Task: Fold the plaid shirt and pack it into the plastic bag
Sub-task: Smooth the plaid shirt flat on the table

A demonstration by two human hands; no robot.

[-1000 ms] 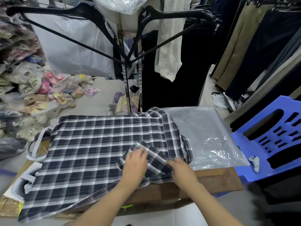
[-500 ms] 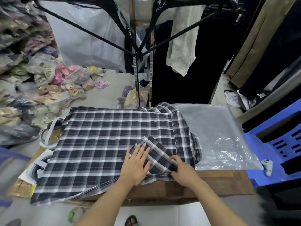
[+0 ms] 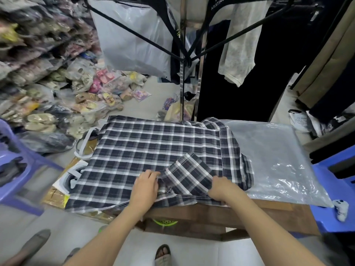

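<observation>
The dark plaid shirt (image 3: 146, 148) lies spread face down across a brown cardboard box (image 3: 240, 212), its hem hanging off the left side. One sleeve (image 3: 190, 173) is folded inward over the back. My left hand (image 3: 147, 186) presses flat on the shirt at the sleeve's left edge. My right hand (image 3: 222, 188) grips the sleeve's near right corner. The clear plastic bag (image 3: 274, 160) lies flat on the box, right of the shirt, partly under the shirt's shoulder.
A metal rack pole (image 3: 182, 73) with black hangers stands just behind the box. Blue plastic stools sit at the right (image 3: 334, 181) and left (image 3: 13, 169). Bagged sandals (image 3: 57, 89) pile up on the left. A small white toy (image 3: 341, 208) rests on the right stool.
The camera has tilted down and shifted. My left hand slid left off the sleeve onto the shirt's back, and my right hand stayed on the sleeve's near corner.
</observation>
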